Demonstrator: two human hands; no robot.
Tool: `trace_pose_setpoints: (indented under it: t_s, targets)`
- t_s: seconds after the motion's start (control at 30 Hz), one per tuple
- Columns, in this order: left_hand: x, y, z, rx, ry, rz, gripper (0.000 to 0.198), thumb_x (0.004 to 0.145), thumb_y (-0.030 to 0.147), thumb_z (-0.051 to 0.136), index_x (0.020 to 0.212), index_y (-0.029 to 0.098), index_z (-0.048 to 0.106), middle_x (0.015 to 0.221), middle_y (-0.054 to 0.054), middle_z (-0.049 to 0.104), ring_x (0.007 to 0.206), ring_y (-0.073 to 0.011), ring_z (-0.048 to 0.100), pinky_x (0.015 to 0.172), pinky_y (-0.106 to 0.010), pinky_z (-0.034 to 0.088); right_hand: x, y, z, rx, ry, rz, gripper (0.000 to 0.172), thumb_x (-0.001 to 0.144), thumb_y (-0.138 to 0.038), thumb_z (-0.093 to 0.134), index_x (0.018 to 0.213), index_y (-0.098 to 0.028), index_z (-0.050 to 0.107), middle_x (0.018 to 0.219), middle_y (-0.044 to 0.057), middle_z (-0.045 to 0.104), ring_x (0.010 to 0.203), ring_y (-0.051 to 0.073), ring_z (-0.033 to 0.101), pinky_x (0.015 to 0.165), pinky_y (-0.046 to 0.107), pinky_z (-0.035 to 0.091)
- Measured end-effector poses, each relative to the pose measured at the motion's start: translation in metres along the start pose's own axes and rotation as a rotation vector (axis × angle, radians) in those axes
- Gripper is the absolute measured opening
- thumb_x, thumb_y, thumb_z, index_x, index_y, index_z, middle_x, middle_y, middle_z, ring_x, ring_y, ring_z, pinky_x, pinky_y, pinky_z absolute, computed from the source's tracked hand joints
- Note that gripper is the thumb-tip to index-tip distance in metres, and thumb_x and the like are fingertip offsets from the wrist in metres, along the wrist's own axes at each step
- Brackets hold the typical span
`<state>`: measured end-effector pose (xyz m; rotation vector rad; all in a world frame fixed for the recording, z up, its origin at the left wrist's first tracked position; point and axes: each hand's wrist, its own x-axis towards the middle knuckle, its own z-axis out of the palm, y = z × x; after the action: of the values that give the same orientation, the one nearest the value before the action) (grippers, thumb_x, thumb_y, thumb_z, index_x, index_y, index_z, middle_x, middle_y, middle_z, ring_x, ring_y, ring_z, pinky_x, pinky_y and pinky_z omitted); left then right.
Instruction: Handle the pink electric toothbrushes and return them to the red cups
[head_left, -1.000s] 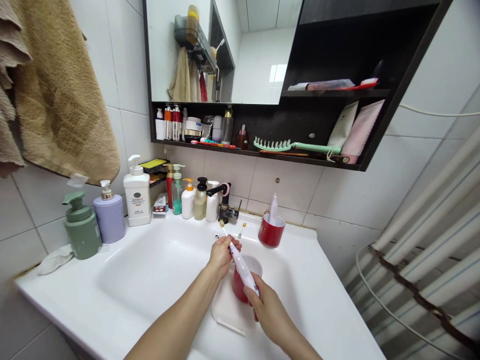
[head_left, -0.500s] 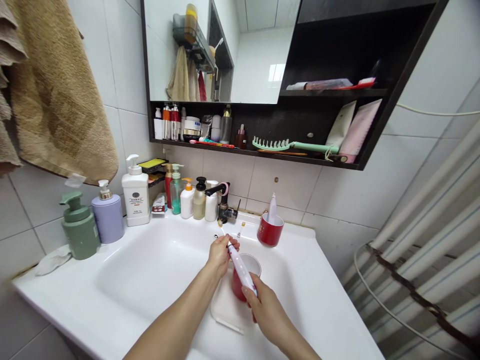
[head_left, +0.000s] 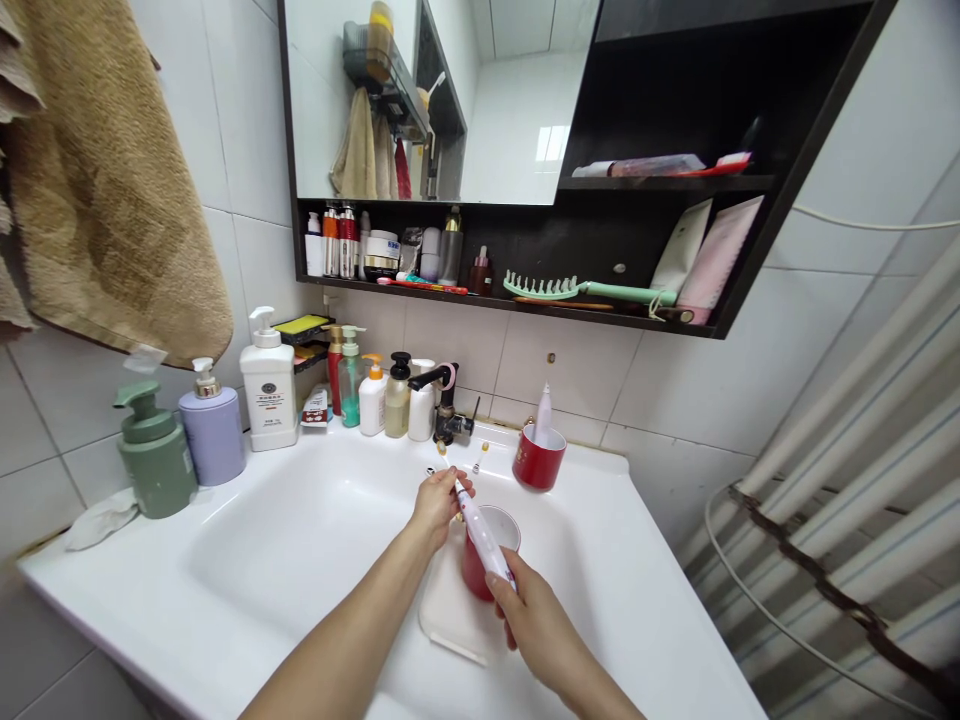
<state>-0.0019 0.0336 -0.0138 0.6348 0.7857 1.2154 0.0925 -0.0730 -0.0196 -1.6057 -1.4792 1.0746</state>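
- Tiled bathroom: a white basin (head_left: pixel 97 585) sits below a mirror cabinet (head_left: pixel 420 110), with a brown towel (head_left: pixel 105 200) hanging at far left.
- Pump bottles line the basin's back edge: green (head_left: pixel 154 470), lilac (head_left: pixel 212 437), white (head_left: pixel 268 397). The white one's label is too small to read, and no brand is legible anywhere.
- A black faucet (head_left: pixel 448 418) stands behind the basin, and a red mug (head_left: pixel 538 460) holding a white brush (head_left: pixel 543 415) stands to its right.
- The left hand (head_left: pixel 436 505) and right hand (head_left: pixel 534 625) are close but apart, both clamped on an electric toothbrush (head_left: pixel 480 535).
- The toothbrush tilts across the top of a red cup (head_left: pixel 480 570), which stands on a white tray (head_left: pixel 450 625) in the basin.
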Motion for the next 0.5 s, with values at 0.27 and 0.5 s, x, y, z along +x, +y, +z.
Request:
trace_pose_setpoints:
  t_s: [0.27,0.5]
  targets:
    - [0.005,0.000,-0.002,-0.076,0.040,0.019,0.011,0.069,0.017,0.042,0.058,0.013,0.044,0.045,0.001,0.049,0.043,-0.0090,0.050,0.047,-0.023,0.041,-0.006,-0.013,0.004,0.083,-0.104,0.107,0.023,0.074,-0.032,0.024,0.082,-0.017,0.040,0.054,-0.005,0.037,0.036,0.004,0.033,0.037,0.018,0.028]
    - [0.007,-0.003,-0.001,-0.053,0.088,0.006,0.012,0.071,0.016,0.040,0.059,0.013,0.044,0.047,0.000,0.049,0.042,-0.0091,0.050,0.046,-0.022,0.041,-0.004,-0.007,-0.001,-0.082,-0.006,0.000,0.020,0.073,-0.029,0.031,0.085,-0.018,0.042,0.053,-0.004,0.038,0.040,0.006,0.037,0.040,0.019,0.032]
